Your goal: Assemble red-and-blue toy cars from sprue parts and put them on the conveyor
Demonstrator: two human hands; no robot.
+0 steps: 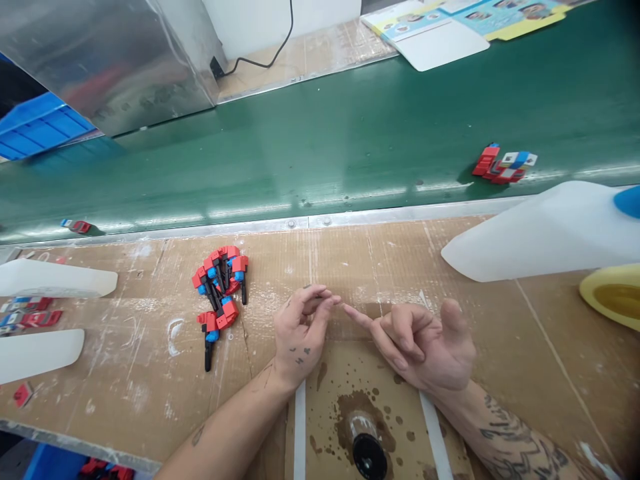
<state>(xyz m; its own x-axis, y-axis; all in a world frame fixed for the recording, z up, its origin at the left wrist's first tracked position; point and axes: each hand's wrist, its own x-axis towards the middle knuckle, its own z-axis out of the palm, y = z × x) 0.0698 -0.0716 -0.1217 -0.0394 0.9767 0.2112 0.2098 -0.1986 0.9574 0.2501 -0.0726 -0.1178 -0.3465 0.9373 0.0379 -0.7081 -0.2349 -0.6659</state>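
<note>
Blue bin [53, 460], lower left, contains red and black pieces [106, 469]. Yellow dish [584, 290], right edge: contents cannot be determined. Brown tabletop [340, 263] extends from the hands up to the metal strip [260, 229] bordering the green surface [300, 153]. Left hand [300, 333], mid-frame: thumb and fingertips pinched; whether anything small is gripped cannot be told. Right hand [425, 340]: fingers partly curled, one extended toward the left fingertips, nothing seen held. Red, blue and black parts [229, 312] lie left of the left hand, apart from it; black-topped jar [370, 457] sits between the forearms.
</note>
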